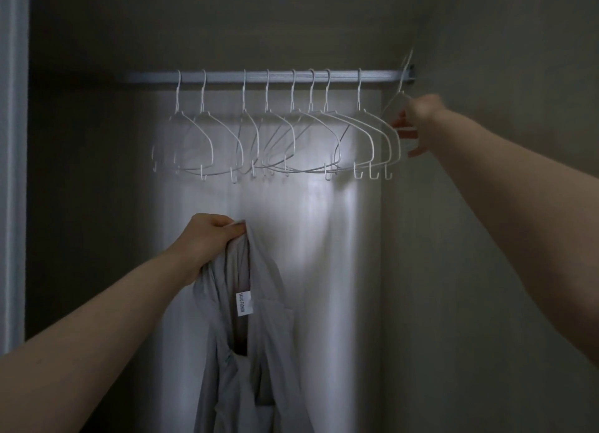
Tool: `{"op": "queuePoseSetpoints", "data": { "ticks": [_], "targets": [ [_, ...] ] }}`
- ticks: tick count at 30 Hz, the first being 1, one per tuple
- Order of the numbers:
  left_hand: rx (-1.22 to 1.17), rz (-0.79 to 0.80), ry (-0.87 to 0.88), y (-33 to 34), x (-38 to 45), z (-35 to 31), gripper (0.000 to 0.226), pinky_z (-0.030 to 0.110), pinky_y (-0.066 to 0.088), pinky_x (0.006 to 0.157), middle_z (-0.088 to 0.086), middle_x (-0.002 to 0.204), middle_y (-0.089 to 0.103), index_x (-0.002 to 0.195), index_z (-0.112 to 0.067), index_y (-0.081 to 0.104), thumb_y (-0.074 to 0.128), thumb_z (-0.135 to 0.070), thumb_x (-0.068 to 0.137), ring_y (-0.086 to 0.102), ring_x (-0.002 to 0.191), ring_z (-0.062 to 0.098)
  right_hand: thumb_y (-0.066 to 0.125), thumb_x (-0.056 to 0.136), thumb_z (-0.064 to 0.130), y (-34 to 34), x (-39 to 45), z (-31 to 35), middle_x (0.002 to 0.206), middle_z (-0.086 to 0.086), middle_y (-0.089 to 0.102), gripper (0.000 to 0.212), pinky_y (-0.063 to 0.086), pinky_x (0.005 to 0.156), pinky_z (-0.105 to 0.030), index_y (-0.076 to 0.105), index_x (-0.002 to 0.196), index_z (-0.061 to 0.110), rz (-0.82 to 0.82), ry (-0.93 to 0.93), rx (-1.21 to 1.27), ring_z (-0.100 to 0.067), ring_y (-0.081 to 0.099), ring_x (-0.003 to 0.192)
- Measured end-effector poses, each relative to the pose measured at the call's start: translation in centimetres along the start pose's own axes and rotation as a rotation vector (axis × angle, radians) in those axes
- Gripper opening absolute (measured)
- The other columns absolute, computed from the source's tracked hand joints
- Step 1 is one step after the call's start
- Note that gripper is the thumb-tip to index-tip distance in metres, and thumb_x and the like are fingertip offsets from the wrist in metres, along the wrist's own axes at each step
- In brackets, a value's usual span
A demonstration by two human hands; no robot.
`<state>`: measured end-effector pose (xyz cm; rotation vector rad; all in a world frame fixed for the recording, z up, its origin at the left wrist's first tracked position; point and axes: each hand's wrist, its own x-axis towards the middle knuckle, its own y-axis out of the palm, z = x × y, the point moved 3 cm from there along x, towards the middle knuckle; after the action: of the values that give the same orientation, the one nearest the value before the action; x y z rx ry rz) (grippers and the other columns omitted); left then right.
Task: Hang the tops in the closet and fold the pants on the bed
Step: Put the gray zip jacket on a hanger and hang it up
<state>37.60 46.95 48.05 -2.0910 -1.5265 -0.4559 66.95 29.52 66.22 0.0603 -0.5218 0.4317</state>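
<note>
Likely snag: right hand (418, 121), fingers pinching the end hanger (393, 103), drags neighbouring hangers (366, 141) off the rod (227, 76) while left hand (207, 235) grips the top (256, 351).

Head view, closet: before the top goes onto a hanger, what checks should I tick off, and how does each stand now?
1. Left hand grips the grey top near its neckline: ok.
2. Right hand holds the end hanger: ok.
3. End hanger's hook free of the rod: cannot tell.
4. Neck opening spread for the hanger: not ok, bunched.
5. Free rod space among the empty hangers: ok.
</note>
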Motion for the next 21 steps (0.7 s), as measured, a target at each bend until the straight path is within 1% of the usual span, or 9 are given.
{"op": "queuePoseSetpoints", "data": {
  "ticks": [2, 5, 8, 10, 12, 14, 17, 19, 21],
  "targets": [
    [0.115, 0.007, 0.045, 0.3, -0.3, 0.7, 0.029, 0.009, 0.043, 0.047, 0.0, 0.06, 0.069, 0.075, -0.003, 0.073, 0.066, -0.027, 0.091, 0.06, 0.052, 0.002, 0.033, 0.094, 0.015, -0.7, -0.7, 0.4, 0.091, -0.005, 0.068, 0.031, 0.042, 0.068, -0.038, 0.054, 0.117, 0.012, -0.033, -0.051, 0.05, -0.021, 0.059, 0.08],
    [0.246, 0.076, 0.062, 1.2, -1.2, 2.5, 0.034, 0.025, 0.04, 0.061, 0.017, 0.079, 0.068, 0.08, 0.002, 0.072, 0.063, -0.029, 0.093, 0.057, 0.068, 0.014, 0.035, 0.092, 0.007, -1.4, -3.4, 0.5, 0.103, -0.014, 0.065, 0.023, 0.035, 0.052, -0.023, 0.055, 0.104, 0.005, -0.111, -0.171, 0.061, -0.018, 0.055, 0.069],
    [0.269, 0.133, 0.059, 2.2, -2.4, 4.2, 0.032, 0.026, 0.039, 0.062, 0.013, 0.075, 0.066, 0.075, -0.002, 0.071, 0.063, -0.027, 0.093, 0.056, 0.068, 0.015, 0.039, 0.093, 0.009, -2.0, -7.4, -1.7, 0.098, -0.012, 0.054, 0.018, 0.036, 0.057, -0.023, 0.049, 0.079, 0.012, -0.109, -0.197, 0.038, -0.018, 0.049, 0.07],
    [0.248, 0.129, 0.035, 2.4, -2.9, 5.1, 0.032, 0.027, 0.039, 0.063, 0.008, 0.071, 0.064, 0.072, -0.003, 0.071, 0.064, -0.027, 0.092, 0.055, 0.067, 0.015, 0.042, 0.091, 0.009, -2.6, -10.4, -4.0, 0.091, -0.012, 0.048, 0.014, 0.03, 0.052, -0.022, 0.056, 0.091, 0.007, -0.12, -0.16, 0.04, -0.015, 0.04, 0.059],
    [0.23, 0.136, 0.018, 2.5, -3.3, 5.9, 0.036, 0.028, 0.036, 0.063, 0.008, 0.066, 0.058, 0.07, 0.002, 0.067, 0.065, -0.027, 0.091, 0.051, 0.065, 0.016, 0.042, 0.089, 0.007, -3.2, -13.5, -6.3, 0.087, -0.01, 0.047, 0.023, 0.025, 0.048, -0.02, 0.061, 0.102, 0.006, -0.115, -0.137, 0.052, -0.012, 0.035, 0.054],
    [0.243, 0.135, 0.013, 2.6, -3.5, 6.5, 0.039, 0.028, 0.032, 0.061, 0.004, 0.059, 0.051, 0.061, -0.004, 0.06, 0.065, -0.029, 0.091, 0.047, 0.061, 0.014, 0.043, 0.087, 0.007, -3.4, -16.4, -8.5, 0.084, -0.01, 0.048, 0.022, 0.025, 0.046, -0.019, 0.064, 0.092, 0.005, -0.071, -0.108, 0.046, -0.012, 0.036, 0.053],
    [0.307, 0.119, -0.003, 2.4, -3.9, 7.8, 0.045, 0.026, 0.028, 0.053, -0.009, 0.046, 0.046, 0.052, -0.016, 0.05, 0.063, -0.031, 0.092, 0.043, 0.05, 0.006, 0.043, 0.092, 0.013, -2.8, -20.4, -12.8, 0.087, -0.012, 0.057, 0.022, 0.031, 0.055, -0.024, 0.058, 0.076, 0.009, -0.021, 0.041, 0.004, -0.019, 0.051, 0.068],
    [0.418, 0.116, 0.004, 1.8, -4.2, 8.7, 0.042, 0.023, 0.028, 0.05, -0.003, 0.054, 0.049, 0.058, -0.012, 0.056, 0.059, -0.032, 0.095, 0.045, 0.054, 0.007, 0.037, 0.098, 0.015, -1.7, -22.8, -15.6, 0.086, -0.014, 0.062, 0.022, 0.042, 0.055, -0.021, 0.053, 0.083, 0.012, 0.102, 0.198, 0.048, -0.024, 0.058, 0.071],
    [0.495, 0.143, 0.001, 1.4, -4.6, 9.3, 0.039, 0.019, 0.029, 0.05, -0.002, 0.062, 0.054, 0.064, -0.013, 0.061, 0.055, -0.033, 0.096, 0.048, 0.059, 0.006, 0.035, 0.099, 0.018, -1.0, -25.0, -18.0, 0.073, -0.01, 0.063, 0.018, 0.049, 0.059, -0.028, 0.05, 0.09, 0.013, 0.255, 0.397, 0.136, -0.024, 0.061, 0.064]
  ]
}}
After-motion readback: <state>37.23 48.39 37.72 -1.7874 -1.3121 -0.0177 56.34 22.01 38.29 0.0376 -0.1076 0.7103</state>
